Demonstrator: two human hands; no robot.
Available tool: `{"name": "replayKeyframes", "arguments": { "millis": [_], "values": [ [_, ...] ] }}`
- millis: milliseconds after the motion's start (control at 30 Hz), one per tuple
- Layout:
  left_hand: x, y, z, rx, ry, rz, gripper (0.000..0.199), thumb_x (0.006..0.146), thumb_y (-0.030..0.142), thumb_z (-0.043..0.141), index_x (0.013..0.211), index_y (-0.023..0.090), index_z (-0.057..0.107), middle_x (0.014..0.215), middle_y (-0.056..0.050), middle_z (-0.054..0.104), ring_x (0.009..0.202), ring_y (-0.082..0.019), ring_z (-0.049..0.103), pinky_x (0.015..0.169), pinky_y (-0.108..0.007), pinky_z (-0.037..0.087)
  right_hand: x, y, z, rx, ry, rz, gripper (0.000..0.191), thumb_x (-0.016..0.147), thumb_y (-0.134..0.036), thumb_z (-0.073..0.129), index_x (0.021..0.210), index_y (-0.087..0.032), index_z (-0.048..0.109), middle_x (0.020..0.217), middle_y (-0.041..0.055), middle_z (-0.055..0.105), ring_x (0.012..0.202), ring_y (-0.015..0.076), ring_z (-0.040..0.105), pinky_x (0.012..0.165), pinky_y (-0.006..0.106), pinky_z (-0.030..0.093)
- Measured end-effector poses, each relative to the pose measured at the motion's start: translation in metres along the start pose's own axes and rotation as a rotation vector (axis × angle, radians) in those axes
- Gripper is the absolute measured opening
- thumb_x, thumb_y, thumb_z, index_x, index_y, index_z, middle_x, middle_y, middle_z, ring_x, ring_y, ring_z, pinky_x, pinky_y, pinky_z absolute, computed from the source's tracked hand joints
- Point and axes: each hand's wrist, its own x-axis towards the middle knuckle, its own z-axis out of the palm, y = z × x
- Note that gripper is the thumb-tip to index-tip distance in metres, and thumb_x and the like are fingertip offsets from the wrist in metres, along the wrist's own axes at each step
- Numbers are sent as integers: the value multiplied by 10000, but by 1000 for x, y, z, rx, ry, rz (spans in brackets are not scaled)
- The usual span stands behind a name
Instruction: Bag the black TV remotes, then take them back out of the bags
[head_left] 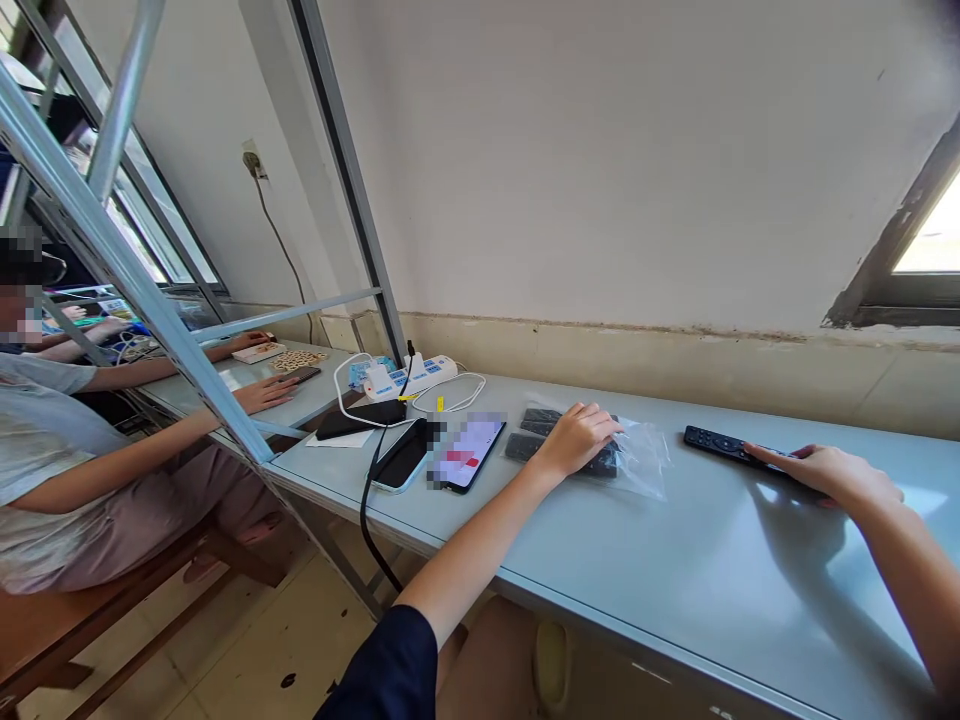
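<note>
In the head view, our right hand (840,475) rests over one end of the black remote (720,443), which lies on the pale table (675,570); its fingers are loosely stretched, touching the remote. We have our left hand (581,438) on the clear plastic bag (643,460) with dark pieces in it, fingers bent and partly open; whether they pinch the plastic we cannot tell. Left of the bag lie a lit phone (480,452) and a dark phone (401,458), near the white power strip (412,378).
</note>
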Motion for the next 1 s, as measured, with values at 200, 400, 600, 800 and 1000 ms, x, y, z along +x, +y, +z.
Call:
{"name": "replayKeyframes", "arguments": {
  "millis": [200,400,600,800,1000],
  "values": [
    [0,1,0,66,52,-35,224,959,231,439,1012,176,649,905,-41,652,903,-179,546,766,-295,384,-25,-33,-25,-169,-212,225,407,732,-631,545,652,-232,559,711,81,594,705,238,597,677,358,458],
    [0,-1,2,101,102,-68,215,949,203,449,982,193,661,939,-41,620,901,-176,519,760,-298,363,-40,-48,-36,-193,-283,242,387,851,-576,500,745,-209,562,804,69,618,673,186,588,679,299,436],
    [-1,-2,3,108,119,-75,173,932,192,492,939,192,665,967,-39,612,926,-176,515,776,-295,358,-39,-48,-35,-208,-288,231,394,857,-577,477,762,-205,568,821,72,622,671,189,591,659,292,433],
    [0,-2,4,96,86,-96,115,899,152,536,890,182,647,986,-35,607,931,-174,517,779,-291,367,-41,-48,-36,-188,-270,235,379,836,-565,496,711,-210,539,778,60,614,639,190,585,703,309,457],
    [0,-2,4,91,58,-113,123,889,115,506,875,186,605,988,-34,601,941,-181,518,787,-299,382,-32,-40,-29,-145,-222,224,406,774,-585,539,616,-211,539,691,74,594,600,204,578,680,339,474]
  ]
}}
